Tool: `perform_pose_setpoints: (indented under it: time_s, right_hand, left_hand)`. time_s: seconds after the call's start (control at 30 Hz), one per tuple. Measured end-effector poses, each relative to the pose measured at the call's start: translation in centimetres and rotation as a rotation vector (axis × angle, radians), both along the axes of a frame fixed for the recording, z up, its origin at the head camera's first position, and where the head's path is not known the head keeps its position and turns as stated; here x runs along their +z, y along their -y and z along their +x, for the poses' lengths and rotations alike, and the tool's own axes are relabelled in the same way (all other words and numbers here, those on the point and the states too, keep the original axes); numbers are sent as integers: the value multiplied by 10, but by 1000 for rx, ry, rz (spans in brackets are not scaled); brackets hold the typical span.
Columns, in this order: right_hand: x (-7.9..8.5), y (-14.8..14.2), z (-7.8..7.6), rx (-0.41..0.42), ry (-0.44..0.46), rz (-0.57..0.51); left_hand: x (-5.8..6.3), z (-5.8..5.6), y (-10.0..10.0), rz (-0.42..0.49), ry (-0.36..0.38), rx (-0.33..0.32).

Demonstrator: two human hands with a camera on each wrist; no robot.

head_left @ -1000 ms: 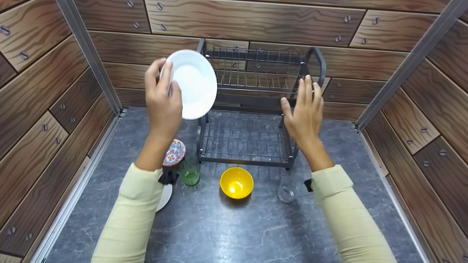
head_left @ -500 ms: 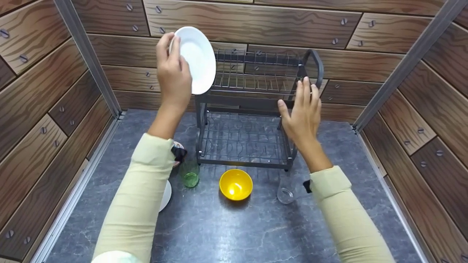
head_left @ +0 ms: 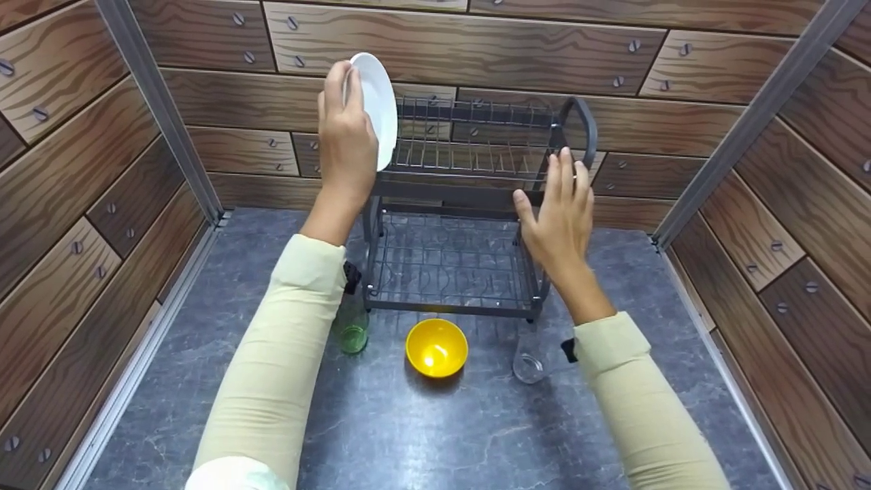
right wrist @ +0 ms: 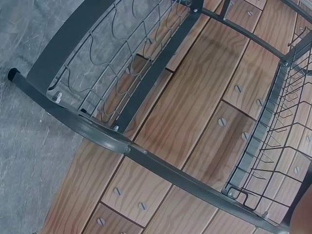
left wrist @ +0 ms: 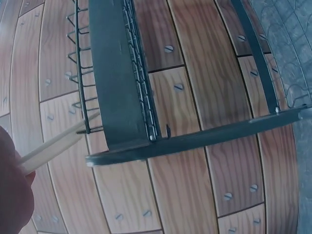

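Note:
My left hand (head_left: 347, 146) grips a white plate (head_left: 381, 112) by its rim, nearly on edge, at the left end of the dish rack's (head_left: 452, 197) upper tier. In the left wrist view the plate (left wrist: 51, 148) appears edge-on, its far end overlapping the end of the wire tier; whether they touch I cannot tell. With fingers extended, my right hand (head_left: 561, 218) lies against the upper right side of the black two-tier rack. Only a sliver of that hand (right wrist: 302, 214) shows in the right wrist view, beside the upper wire basket (right wrist: 280, 146).
A yellow bowl (head_left: 437, 348) stands in front of the rack. To its left is a green-bottomed glass (head_left: 353, 338), partly behind the left sleeve; to its right is a clear glass (head_left: 528, 367). Wood-patterned walls (head_left: 449, 41) enclose the grey marbled surface (head_left: 435, 435).
My left hand has carried the plate up and right to the rack's upper left end, turning it more edge-on. The left sleeve now covers the patterned bowl and white dish. My right hand stays in place.

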State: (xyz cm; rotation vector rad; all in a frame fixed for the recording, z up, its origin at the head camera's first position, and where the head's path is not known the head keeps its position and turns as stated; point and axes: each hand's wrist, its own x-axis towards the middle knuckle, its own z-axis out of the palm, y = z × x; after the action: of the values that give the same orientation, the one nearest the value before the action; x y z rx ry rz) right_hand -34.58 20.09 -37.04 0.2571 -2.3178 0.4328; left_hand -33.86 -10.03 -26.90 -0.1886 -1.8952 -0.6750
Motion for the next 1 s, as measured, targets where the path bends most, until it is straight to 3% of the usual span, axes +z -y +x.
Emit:
perform_pose_setpoints:
  time_s: [0.3,0.5,0.7,1.0]
  right_hand:
    - [-1,0,0,-4,-21,6]
    - [-1,0,0,-4,-10,2]
    - [0,0,-2,2,-14,-1]
    - [-2,-1,-2,1,-24,6]
  left_hand:
    - [-13,-4,-7,-68,-3,-31]
    - [-21,-6,-12,-136,-8,32]
    - [-27,-17,-17,-144,-39,85]
    - [-26,-30,-18,-93,56,111]
